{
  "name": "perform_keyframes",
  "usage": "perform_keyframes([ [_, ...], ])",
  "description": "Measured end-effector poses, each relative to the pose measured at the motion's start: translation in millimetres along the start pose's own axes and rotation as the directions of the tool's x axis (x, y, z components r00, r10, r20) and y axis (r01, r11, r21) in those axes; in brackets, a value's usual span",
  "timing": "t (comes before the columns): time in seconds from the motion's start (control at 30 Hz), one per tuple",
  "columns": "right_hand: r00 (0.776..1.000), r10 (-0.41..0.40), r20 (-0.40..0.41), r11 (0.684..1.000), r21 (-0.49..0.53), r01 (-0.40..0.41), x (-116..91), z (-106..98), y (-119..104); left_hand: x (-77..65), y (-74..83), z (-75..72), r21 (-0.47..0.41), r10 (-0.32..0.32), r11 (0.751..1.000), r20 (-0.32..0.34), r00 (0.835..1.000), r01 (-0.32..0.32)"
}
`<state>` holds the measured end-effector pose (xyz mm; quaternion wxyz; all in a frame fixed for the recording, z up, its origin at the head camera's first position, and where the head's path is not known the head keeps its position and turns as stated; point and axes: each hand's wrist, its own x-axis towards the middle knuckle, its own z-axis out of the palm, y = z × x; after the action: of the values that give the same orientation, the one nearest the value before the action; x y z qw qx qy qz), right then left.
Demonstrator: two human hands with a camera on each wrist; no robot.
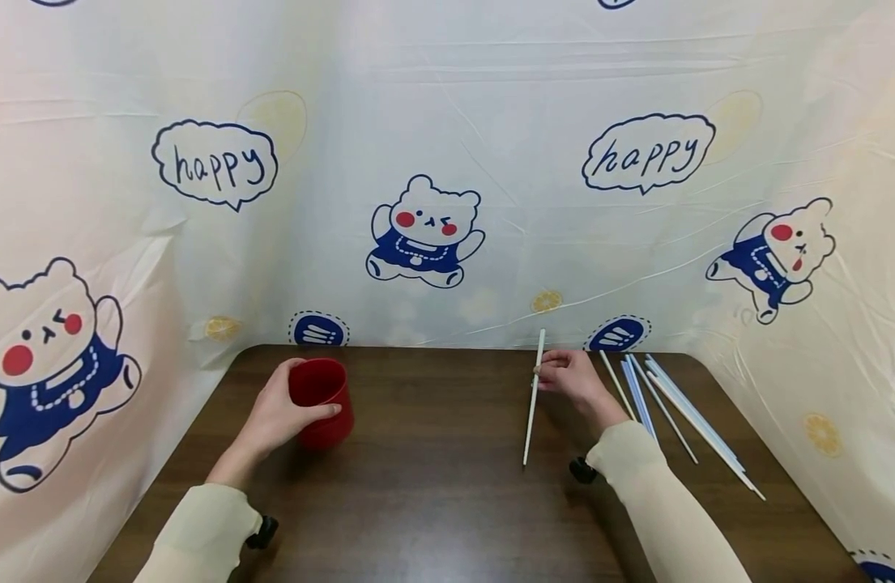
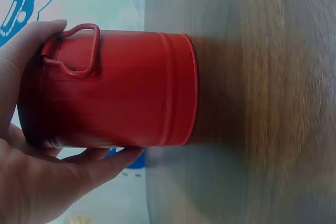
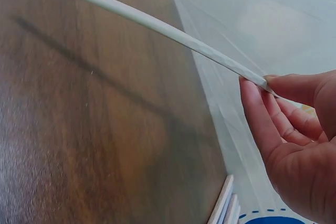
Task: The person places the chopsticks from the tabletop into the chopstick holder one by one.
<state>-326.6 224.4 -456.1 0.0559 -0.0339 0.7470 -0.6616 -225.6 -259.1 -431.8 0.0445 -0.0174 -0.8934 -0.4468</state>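
My left hand grips a red metal pail around its upper part, with the thumb across the near side of the rim. A small wire handle shows on the pail's side in the left wrist view. Whether its base touches the table cannot be told. To the right, my right hand pinches a thin white stick between thumb and fingers. In the right wrist view the stick is held above the table, its shadow apart from it.
Several thin white and pale blue sticks lie fanned on the brown wooden table, right of my right hand. A printed cloth with bears hangs behind the table and along both sides.
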Motion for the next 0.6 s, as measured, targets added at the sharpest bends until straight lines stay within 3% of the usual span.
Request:
perform_keyframes([
  [0.4, 1.000, -0.023, -0.020, 0.998, 0.053, 0.024, 0, 10, -21, 8.6, 16.2, 24.5, -0.030, 0.024, 0.999, 0.045, 0.999, -0.023],
  [0.6, 0.996, -0.078, -0.030, 0.995, 0.064, 0.080, 0, 15, -30, 13.0, 22.0, 38.7, -0.044, 0.036, 0.998, 0.069, 0.997, -0.033],
])
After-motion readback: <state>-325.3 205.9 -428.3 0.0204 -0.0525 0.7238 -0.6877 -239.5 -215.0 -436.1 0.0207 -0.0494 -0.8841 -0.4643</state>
